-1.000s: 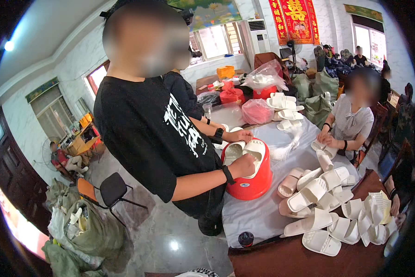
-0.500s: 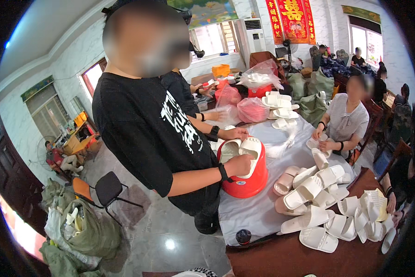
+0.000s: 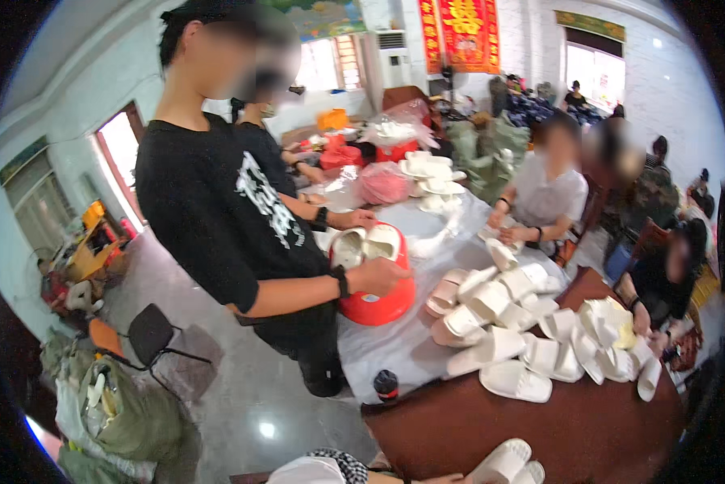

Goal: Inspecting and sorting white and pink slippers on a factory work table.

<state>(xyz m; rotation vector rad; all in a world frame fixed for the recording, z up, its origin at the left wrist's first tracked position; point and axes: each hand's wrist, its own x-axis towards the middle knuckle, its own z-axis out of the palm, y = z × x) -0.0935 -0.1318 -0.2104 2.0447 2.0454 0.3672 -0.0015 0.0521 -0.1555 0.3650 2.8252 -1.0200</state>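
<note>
At the lower edge my left hand (image 3: 449, 479) shows only in part, below a sleeve with a checkered piece and a dark wristband. Its fingers are closed at the side of a pair of white slippers (image 3: 499, 463), which the lower edge cuts off. My right hand is out of view. Beyond these, a heap of white slippers (image 3: 491, 303) lies across the brown table (image 3: 443, 423) and the white sheet (image 3: 427, 343). Opposite, a person in a black T-shirt (image 3: 193, 202) has both hands at white slippers (image 3: 381, 242) on an upturned red bucket (image 3: 378, 305).
A dark bottle (image 3: 386, 385) stands near the sheet's front corner. At the right, a person in white (image 3: 548, 185) and another in black (image 3: 669, 278) handle slippers. A black chair (image 3: 151, 332) and a stuffed green sack (image 3: 140, 415) stand on the floor at left.
My view has swung right and tilted slightly, so the scene sits further left. The slippers by my left hand have come up into view. The person opposite has moved a hand off the slipper.
</note>
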